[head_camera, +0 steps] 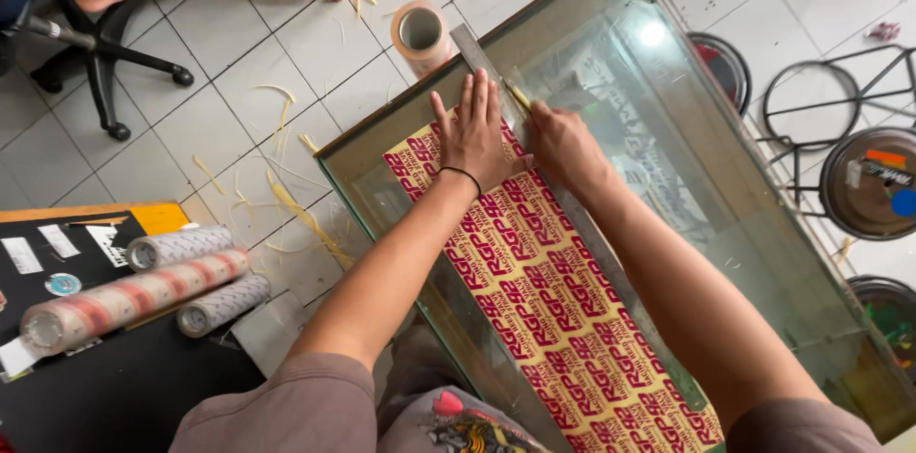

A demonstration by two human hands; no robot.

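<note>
Left hand [472, 133] lies flat, fingers spread, pressing the ruler [572, 215] onto the printed sheet [544, 300] on the glass table [763, 253]. Right hand [563, 143], just right, closes its grip on a knife [518, 96] (blade hidden) at the far end of the ruler, which runs near-right to far-left.

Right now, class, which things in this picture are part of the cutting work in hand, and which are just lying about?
In use:
left hand, pressing flat on the ruler edge
right hand, gripping a yellow knife
long metal ruler
red-and-cream printed sheet
glass table

Lying about:
three rolls
tape roll
yellow offcut strips
office chair
</note>
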